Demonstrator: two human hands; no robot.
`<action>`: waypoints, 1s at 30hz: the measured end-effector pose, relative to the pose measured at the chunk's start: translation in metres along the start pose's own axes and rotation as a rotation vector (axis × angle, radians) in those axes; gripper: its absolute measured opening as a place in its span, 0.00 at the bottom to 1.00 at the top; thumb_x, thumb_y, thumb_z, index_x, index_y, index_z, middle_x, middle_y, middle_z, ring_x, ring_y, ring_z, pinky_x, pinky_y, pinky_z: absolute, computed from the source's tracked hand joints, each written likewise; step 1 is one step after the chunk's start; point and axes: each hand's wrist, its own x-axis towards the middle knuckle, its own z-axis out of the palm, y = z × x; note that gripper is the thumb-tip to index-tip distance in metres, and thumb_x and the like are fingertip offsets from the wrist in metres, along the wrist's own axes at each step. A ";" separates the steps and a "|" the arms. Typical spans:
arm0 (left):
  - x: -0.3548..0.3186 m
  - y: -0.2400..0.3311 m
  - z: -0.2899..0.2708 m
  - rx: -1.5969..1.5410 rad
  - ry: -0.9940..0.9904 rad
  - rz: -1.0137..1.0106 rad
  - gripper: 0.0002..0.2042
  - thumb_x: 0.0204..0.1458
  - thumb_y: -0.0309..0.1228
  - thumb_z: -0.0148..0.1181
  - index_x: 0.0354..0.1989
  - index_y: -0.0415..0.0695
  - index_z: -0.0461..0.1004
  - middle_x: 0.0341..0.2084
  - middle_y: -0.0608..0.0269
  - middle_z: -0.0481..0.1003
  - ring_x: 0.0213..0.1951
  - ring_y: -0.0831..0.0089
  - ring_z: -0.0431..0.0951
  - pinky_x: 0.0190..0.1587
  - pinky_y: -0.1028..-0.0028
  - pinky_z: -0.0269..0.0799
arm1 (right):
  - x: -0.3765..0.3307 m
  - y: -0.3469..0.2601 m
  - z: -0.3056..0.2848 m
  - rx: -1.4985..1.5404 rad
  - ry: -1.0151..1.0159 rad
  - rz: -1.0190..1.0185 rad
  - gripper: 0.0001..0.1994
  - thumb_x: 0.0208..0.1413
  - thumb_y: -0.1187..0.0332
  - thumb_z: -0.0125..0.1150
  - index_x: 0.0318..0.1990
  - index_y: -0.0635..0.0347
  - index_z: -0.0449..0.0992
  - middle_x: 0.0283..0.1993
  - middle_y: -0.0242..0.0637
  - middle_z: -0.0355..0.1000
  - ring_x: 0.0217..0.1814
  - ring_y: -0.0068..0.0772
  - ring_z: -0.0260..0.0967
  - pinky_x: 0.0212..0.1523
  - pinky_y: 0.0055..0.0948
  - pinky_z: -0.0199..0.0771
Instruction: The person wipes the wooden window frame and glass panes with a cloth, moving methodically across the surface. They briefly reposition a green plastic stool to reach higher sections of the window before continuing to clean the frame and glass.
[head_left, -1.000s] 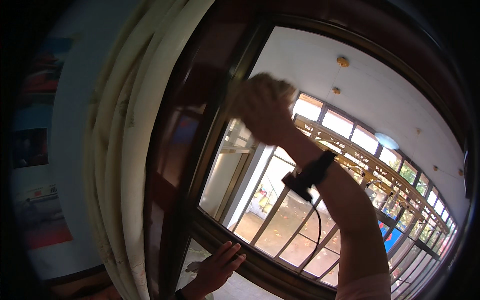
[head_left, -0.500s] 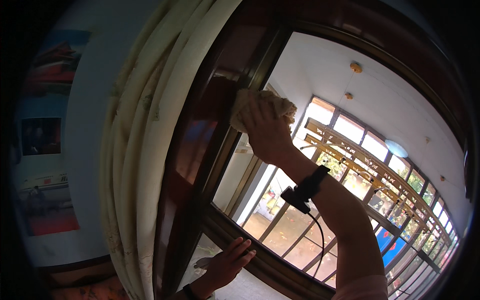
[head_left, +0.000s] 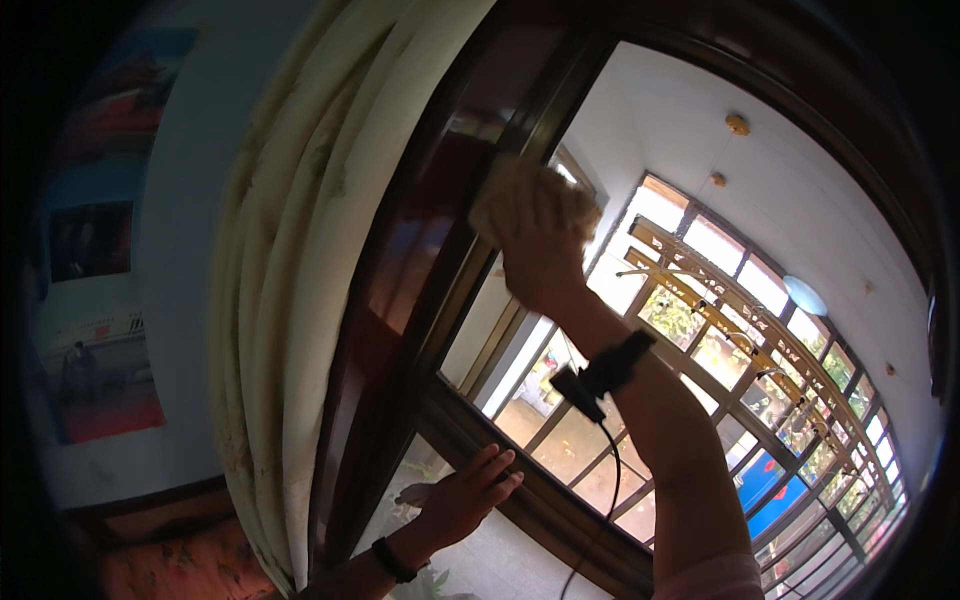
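My right hand (head_left: 540, 262) presses a balled tan cloth (head_left: 492, 205) against the left upright of a dark brown window frame (head_left: 455, 290). Its fingers lie over the cloth, and both are smeared by motion. A black strap (head_left: 610, 372) with a small box and a cable sits on that wrist. Lower down, my left hand (head_left: 462, 505) rests at the frame's lower rail (head_left: 545, 492), fingers stretched out and holding nothing. A black band (head_left: 392, 562) circles the left wrist.
Cream curtains (head_left: 290, 300) hang just left of the frame. Pictures (head_left: 95, 375) are fixed to the wall farther left, above a reddish patterned cloth (head_left: 185, 565). Through the opening appear a drying rack (head_left: 720, 310), barred windows and a pale round lamp (head_left: 805, 295).
My right hand and the cloth have slid slightly down along the upright. My left hand stays at the lower rail. The whole view has shifted a little.
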 end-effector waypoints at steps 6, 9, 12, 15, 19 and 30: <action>0.003 0.003 -0.003 -0.021 -0.007 0.007 0.23 0.58 0.23 0.56 0.63 0.48 0.67 0.69 0.54 0.62 0.72 0.52 0.60 0.58 0.62 0.78 | -0.064 -0.048 0.003 -0.001 -0.265 -0.185 0.34 0.53 0.65 0.64 0.70 0.55 0.66 0.78 0.53 0.46 0.78 0.60 0.47 0.62 0.59 0.71; 0.002 0.005 -0.001 -0.006 0.035 0.026 0.23 0.58 0.23 0.57 0.63 0.48 0.67 0.68 0.54 0.62 0.72 0.52 0.60 0.57 0.62 0.79 | -0.056 -0.028 0.000 -0.016 -0.142 -0.197 0.32 0.55 0.63 0.62 0.69 0.53 0.67 0.78 0.50 0.48 0.80 0.56 0.46 0.67 0.62 0.63; 0.001 0.006 0.001 0.012 0.067 0.032 0.23 0.58 0.23 0.57 0.63 0.49 0.68 0.69 0.56 0.63 0.72 0.54 0.60 0.55 0.65 0.80 | -0.031 0.000 -0.006 -0.194 -0.103 -0.116 0.29 0.55 0.63 0.61 0.67 0.52 0.70 0.76 0.51 0.55 0.78 0.54 0.50 0.74 0.66 0.46; -0.002 0.006 0.003 -0.011 0.050 0.007 0.22 0.58 0.24 0.58 0.62 0.49 0.69 0.68 0.55 0.64 0.71 0.53 0.62 0.55 0.65 0.80 | -0.024 0.002 -0.008 -0.241 0.097 -0.118 0.24 0.55 0.64 0.61 0.61 0.51 0.76 0.74 0.48 0.59 0.76 0.55 0.54 0.75 0.64 0.45; -0.004 0.005 0.002 -0.016 0.043 0.014 0.22 0.57 0.23 0.59 0.62 0.48 0.70 0.68 0.56 0.64 0.72 0.54 0.61 0.59 0.63 0.78 | -0.069 -0.046 0.002 -0.015 -0.163 -0.204 0.19 0.53 0.64 0.63 0.54 0.47 0.82 0.77 0.44 0.54 0.75 0.50 0.55 0.68 0.60 0.61; 0.001 0.006 -0.002 -0.018 0.034 0.004 0.21 0.58 0.23 0.54 0.61 0.48 0.70 0.69 0.58 0.63 0.73 0.58 0.58 0.58 0.66 0.78 | -0.121 -0.111 0.023 0.119 -0.158 -0.480 0.22 0.52 0.61 0.59 0.58 0.47 0.77 0.66 0.37 0.64 0.67 0.45 0.61 0.58 0.51 0.69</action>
